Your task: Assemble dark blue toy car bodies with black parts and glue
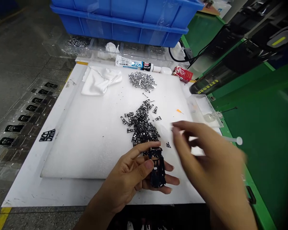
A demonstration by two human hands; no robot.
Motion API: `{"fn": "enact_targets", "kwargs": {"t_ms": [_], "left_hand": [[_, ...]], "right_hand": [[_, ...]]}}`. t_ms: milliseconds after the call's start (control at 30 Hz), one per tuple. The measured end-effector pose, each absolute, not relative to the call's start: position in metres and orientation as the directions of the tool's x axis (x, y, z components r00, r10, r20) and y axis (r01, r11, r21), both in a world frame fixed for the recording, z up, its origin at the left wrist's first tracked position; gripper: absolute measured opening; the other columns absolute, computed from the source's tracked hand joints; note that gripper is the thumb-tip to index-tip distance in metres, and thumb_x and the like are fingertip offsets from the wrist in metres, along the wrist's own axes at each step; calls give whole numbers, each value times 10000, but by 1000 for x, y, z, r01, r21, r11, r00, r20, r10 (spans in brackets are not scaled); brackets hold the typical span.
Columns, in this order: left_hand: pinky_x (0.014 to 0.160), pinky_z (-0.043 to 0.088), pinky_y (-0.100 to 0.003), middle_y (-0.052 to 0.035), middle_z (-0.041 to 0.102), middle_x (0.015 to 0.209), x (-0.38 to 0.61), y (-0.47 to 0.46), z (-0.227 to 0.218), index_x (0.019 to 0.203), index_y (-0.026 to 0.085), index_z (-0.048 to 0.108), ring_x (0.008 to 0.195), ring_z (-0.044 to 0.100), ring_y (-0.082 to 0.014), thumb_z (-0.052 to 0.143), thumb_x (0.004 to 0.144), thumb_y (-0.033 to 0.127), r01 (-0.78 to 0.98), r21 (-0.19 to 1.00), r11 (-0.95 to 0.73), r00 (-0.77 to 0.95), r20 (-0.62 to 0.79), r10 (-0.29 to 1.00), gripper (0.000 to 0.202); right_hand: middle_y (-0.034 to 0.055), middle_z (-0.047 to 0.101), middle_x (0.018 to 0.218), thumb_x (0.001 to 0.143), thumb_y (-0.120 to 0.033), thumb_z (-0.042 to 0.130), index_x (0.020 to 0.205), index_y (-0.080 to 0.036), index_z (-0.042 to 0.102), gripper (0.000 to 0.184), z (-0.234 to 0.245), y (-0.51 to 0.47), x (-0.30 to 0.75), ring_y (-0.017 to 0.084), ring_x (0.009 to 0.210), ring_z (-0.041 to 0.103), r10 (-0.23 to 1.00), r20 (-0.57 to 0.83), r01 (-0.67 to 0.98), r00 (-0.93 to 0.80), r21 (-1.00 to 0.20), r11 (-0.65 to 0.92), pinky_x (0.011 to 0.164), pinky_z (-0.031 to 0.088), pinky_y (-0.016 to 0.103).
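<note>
Right at the fingertips now: the left hand's fingers (144,147) are fanned a little apart, the thumb and forefinger lying over a black perforated metal frame (157,167) while the lower fingers cradle it from beneath, so the left hand (128,180) has it pinched low over the front of the white foam board (86,150). The right hand (212,163) is a blur (motion smear, so no crisp detail), its fingers (182,135) loosely spread and curved, gripping nothing, hanging just above the board's right side. Straight ahead of the frame sits a heaped pile of matching black frames (142,126), with a few strays lying loose around it. Further up, a mound of small silver metal parts (142,81) lies on the foam, with a white cloth (99,80) crumpled to its left. Along the far edge we've got a tube of adhesive (134,63) and a red packet (182,74), and behind those, a clear compartment tray (79,43) under a blue plastic crate (117,27). Over to the right, an orange dispensing tip (180,111) lies near a clear plastic box (201,107), with a white syringe plunger (238,140) poking out by the green workbench (261,150). Out on the left, black frames sit in a row on a clear tray (21,127).
</note>
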State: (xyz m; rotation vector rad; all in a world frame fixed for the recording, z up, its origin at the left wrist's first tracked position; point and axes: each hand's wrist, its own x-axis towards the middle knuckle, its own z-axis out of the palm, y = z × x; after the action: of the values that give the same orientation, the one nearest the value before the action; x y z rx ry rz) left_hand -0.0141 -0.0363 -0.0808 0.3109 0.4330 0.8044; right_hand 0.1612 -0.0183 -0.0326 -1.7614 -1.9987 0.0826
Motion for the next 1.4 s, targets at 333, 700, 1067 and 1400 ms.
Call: {"fn": "enact_targets", "kwargs": {"t_ms": [333,700,1067,1400], "left_hand": [[810,653,-366,-120,778,1072,-16,-37,-78,1338,221,614,1002,783,-318,635,1001,268,-617,430,659,618,-254,744,341],[823,646,-359,-131,777,1119,-15,-37,-82,1369,228,566,1039,771,-329,565,1034,248,-654,379,655,616,-236,751,336],[838,639,-342,-128,764,1145,-16,-37,-80,1379,229,549,1061,764,-321,505,1056,223,-660,384,645,611,-226,759,326],[822,649,-356,-123,771,1128,-16,-39,-84,1375,227,565,1046,769,-320,524,1049,214,-674,391,627,600,-205,773,328]], "right_hand": [[70,677,871,963,-336,612,1014,-153,693,206,-49,16,165,229,631,618,985,106,978,-139,-142,154,579,399,353],[77,728,1116,1009,-285,570,1031,-182,641,127,-51,-10,166,177,751,690,860,502,960,92,-274,57,651,484,309],[156,739,1133,1004,-339,596,1387,-86,506,468,-61,-10,169,238,763,750,898,403,946,174,-321,-40,606,533,331],[64,658,1090,1060,-359,499,1238,-184,652,293,-63,-36,184,181,769,683,979,165,927,-121,-334,171,665,553,332]]}}
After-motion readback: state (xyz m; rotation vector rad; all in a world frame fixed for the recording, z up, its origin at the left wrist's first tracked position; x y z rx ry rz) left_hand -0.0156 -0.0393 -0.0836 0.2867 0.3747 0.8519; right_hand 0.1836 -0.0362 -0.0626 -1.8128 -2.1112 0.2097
